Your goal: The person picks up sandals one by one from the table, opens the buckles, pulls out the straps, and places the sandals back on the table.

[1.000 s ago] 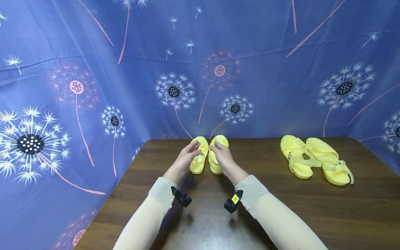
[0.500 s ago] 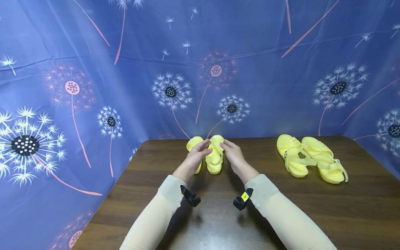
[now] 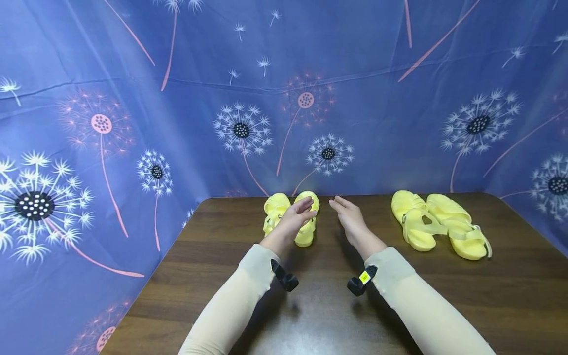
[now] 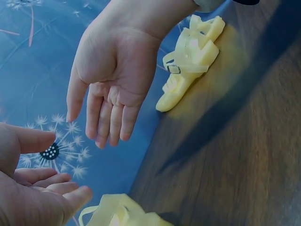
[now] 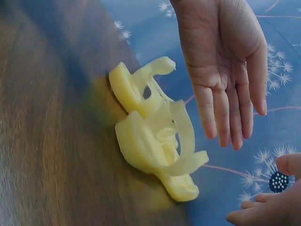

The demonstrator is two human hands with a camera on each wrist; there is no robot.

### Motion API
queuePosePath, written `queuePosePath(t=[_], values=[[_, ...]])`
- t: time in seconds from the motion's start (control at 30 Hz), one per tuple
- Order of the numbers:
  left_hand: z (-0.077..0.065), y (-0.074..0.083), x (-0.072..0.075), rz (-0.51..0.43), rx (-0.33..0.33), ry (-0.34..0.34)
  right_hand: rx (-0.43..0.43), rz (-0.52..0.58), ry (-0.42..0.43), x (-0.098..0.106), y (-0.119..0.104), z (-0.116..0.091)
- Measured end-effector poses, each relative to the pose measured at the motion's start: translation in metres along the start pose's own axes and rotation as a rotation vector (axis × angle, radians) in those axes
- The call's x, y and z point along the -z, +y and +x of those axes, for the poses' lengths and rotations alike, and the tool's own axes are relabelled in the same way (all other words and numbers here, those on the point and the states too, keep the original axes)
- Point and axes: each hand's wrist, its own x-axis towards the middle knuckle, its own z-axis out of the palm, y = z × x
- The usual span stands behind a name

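Two yellow strappy sandals stand side by side at the back middle of the table, the left one (image 3: 276, 203) and the right one (image 3: 304, 237). My left hand (image 3: 293, 223) hovers in front of them, partly covering both, with straight fingers and nothing held. My right hand (image 3: 356, 224) is held to the right of this pair, palm inward and fingers extended. Both palms face each other, apart, as the left wrist view also shows with the right hand (image 4: 117, 70) and left hand (image 4: 37, 193). In the right wrist view the nearby sandals (image 5: 136, 146) have open straps.
Farther right on the dark wooden table (image 3: 319, 315) lies a second pair of yellow sandals, one (image 3: 414, 222) beside the other (image 3: 459, 229). A blue dandelion-print cloth (image 3: 381, 123) hangs behind the table's back edge.
Both hands have shifted right, the right hand farther, so the gap between them is wider. More of the left sandal shows now. The view has turned slightly right; the sandals stay put.
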Motion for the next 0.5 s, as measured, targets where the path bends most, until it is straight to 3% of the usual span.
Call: queuePosePath(t=[0.23,0.5], values=[[0.005,-0.008,-0.018,0.011,0.006,0.012,0.015,0.014,0.011,0.022,0.001,-0.007],[0.008,-0.009,-0.049,0.068,-0.004,0.010,-0.004,0.028,0.053,0.053,0.005,-0.015]])
